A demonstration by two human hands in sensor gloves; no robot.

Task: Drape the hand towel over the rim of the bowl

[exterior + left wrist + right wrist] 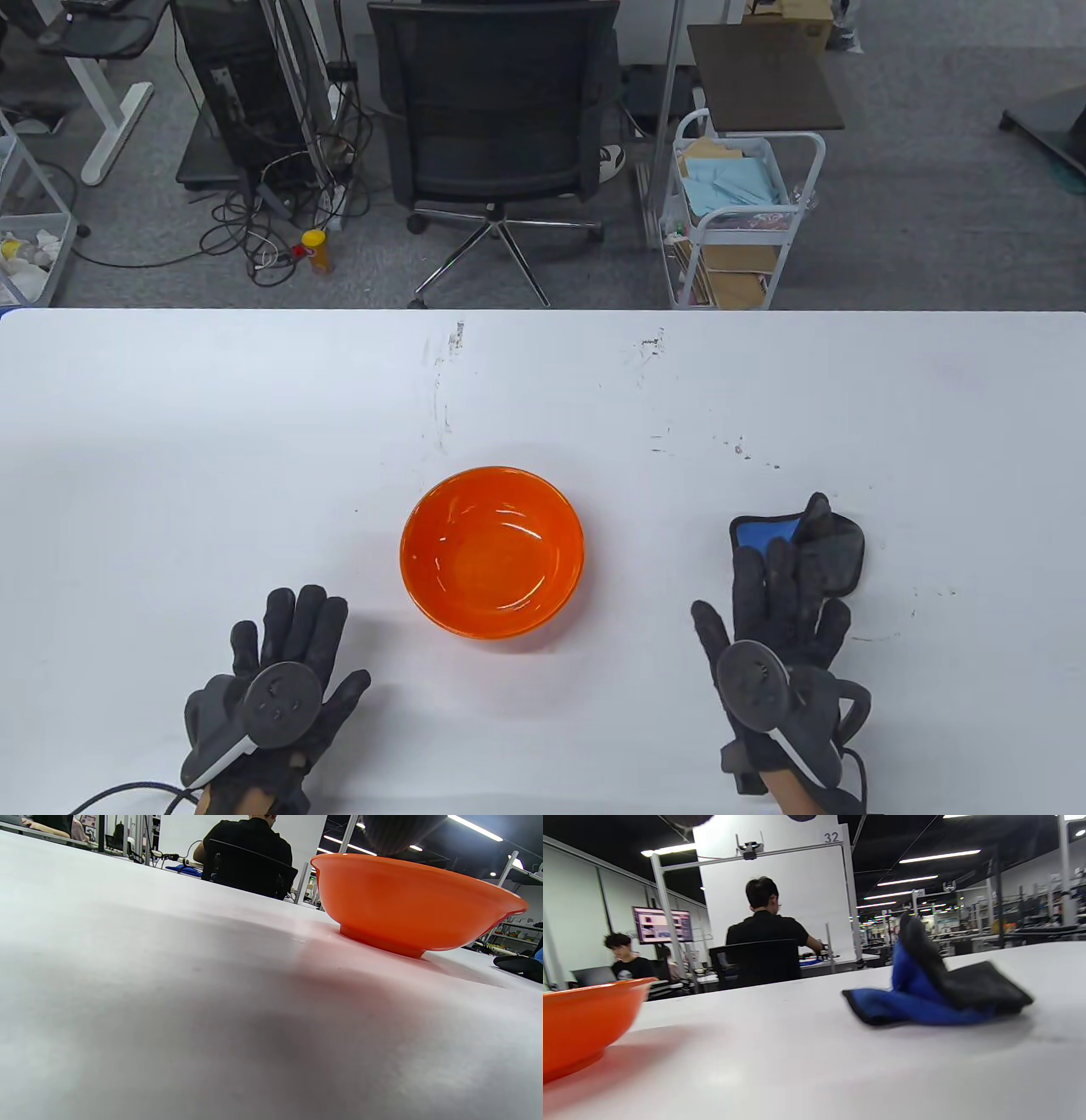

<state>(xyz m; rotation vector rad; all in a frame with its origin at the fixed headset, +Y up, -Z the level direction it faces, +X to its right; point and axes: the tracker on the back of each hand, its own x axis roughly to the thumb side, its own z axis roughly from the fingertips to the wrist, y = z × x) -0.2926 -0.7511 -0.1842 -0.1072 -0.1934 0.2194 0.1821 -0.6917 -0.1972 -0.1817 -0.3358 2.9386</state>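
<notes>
Reaching with the right hand (785, 628), fingers spread flat over the crumpled blue-and-black cloth towel (827, 543) (grip not closed), right of the glossy orange plastic bowl (492, 550); left hand (276, 679) flat, empty. Risk: light bowl tipping under a dragged towel.

I note a white table (254, 407) bearing an orange bowl (492, 552) and, well apart, a folded blue-black towel (836, 548).

Overhead table view – wrist views low, sharing bowl (492, 552)
</notes>
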